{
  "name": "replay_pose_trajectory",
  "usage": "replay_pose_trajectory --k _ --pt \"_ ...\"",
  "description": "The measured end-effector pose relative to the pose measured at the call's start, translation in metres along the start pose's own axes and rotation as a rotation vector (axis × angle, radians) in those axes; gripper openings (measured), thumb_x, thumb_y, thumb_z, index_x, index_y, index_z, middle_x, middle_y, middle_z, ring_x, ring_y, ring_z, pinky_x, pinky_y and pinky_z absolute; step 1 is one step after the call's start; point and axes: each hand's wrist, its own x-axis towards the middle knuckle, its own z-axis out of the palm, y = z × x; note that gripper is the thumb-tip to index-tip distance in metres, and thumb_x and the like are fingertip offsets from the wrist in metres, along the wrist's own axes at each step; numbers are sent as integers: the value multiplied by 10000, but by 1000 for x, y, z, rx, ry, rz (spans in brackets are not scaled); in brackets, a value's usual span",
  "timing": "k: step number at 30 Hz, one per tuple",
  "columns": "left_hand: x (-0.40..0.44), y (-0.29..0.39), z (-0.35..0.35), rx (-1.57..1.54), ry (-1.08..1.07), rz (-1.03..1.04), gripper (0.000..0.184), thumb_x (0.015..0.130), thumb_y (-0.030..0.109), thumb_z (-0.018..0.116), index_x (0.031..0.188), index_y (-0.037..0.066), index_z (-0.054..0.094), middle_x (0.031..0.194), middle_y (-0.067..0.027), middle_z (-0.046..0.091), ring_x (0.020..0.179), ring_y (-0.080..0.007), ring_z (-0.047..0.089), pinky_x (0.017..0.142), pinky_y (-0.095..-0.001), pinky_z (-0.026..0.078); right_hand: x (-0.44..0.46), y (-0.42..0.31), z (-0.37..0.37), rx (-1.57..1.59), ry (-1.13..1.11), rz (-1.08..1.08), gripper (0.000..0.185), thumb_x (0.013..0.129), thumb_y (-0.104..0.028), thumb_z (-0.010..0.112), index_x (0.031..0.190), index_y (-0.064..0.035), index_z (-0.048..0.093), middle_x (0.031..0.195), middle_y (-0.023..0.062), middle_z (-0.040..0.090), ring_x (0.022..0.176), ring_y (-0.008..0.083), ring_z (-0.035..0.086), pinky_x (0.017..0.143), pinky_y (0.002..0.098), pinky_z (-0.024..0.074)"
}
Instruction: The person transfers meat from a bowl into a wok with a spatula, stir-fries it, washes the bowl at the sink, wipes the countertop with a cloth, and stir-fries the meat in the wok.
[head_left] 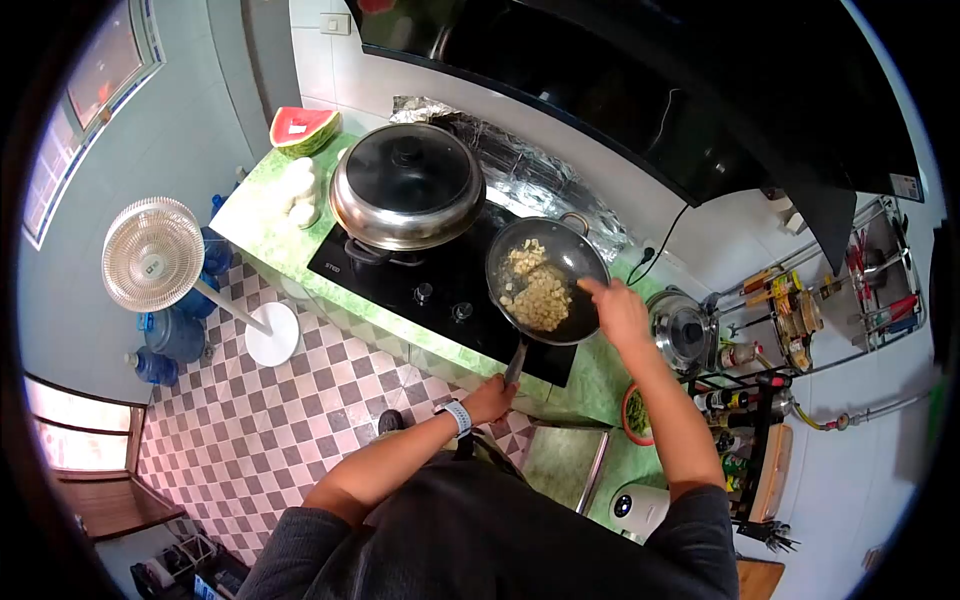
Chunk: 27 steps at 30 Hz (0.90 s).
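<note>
A dark wok (585, 259) sits on the right side of the black cooktop (392, 283). Pale diced food (541, 302) lies in it, mostly toward the near side, with a smaller cluster behind. My left hand (490, 399), with a watch at the wrist, is closed around the wok's handle (516, 362) at the front. Over the wok's right rim, my right hand (618, 312) is closed, its fingers pointing inward. Whatever it grips blends into the dark pan and cannot be made out.
Left of the wok stands a large lidded steel pan (408, 225). Foil (490, 170) lines the wall behind. Watermelon (303, 132) rests on the left counter. To the right are a glass-lidded pot (682, 333), a bowl of greens (638, 415) and bottles (735, 399). A fan (272, 333) stands on the floor.
</note>
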Motion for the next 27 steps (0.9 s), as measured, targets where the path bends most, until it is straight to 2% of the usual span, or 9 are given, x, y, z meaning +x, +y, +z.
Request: replay_pose_trajectory --k 2,5,8,9,11,16,20,23,27 --pt "1 2 -2 14 -66 -104 373 1017 345 451 929 -14 399 724 -100 548 554 -171 602 480 -330 502 26 -2 -1 -27 52 97 320 874 -124 606 1183 -200 640 894 186 621 816 370 648 687 455 534" --pt "-5 4 -1 50 18 25 419 1005 351 447 920 -59 431 628 -159 606 470 -218 609 460 -366 497 62 -4 28 35 47 188 314 880 -138 596 1187 -190 636 935 202 639 854 378 650 718 476 527" --pt "0 -3 -2 4 -21 2 402 1006 338 452 912 -53 422 621 -147 596 473 -210 607 456 -360 499 68 -2 69 46 -43 195 323 890 -150 584 1205 -203 623 952 206 647 881 386 648 745 483 522" --pt "-2 -2 -1 2 -30 -2 402 1006 338 452 912 -53 422 621 -147 596 473 -210 607 456 -360 499 58 -7 68 44 -49 202 323 890 -150 584 1205 -203 623 952 206 647 881 386 648 745 483 522" --pt "-4 5 -2 -55 -45 -14 382 1006 320 460 900 -43 409 614 -125 565 490 -207 608 448 -351 498 24 -22 49 -6 -91 121 282 955 -189 483 1196 -176 629 907 216 644 790 361 674 688 447 549" --pt "-5 4 -4 -190 -112 -45 357 1006 315 467 913 -21 389 619 -100 521 505 -196 608 435 -338 495 -44 -29 -18 58 -107 110 340 905 -122 538 1227 -196 618 890 223 637 779 370 665 679 449 538" --pt "-8 11 -11 -222 -171 -55 360 1006 327 465 943 -14 370 653 -100 531 504 -191 607 444 -342 510 -86 -33 -46 52 -127 215 391 875 -109 602 1252 -214 606 825 214 645 763 401 650 662 485 520" --pt "-2 2 -12 -153 -220 -21 369 1006 334 459 957 -20 367 678 -102 544 517 -195 613 458 -345 525 -88 -45 -30 35 -196 200 364 876 -110 593 1230 -189 623 772 210 647 738 398 650 645 491 515" --pt "-4 5 -8 -178 -220 -49 368 1008 330 448 965 -27 371 682 -105 556 534 -197 622 465 -343 534 -49 -45 20 13 -77 298 347 880 -125 578 1219 -178 631 786 217 645 743 403 647 651 499 511"
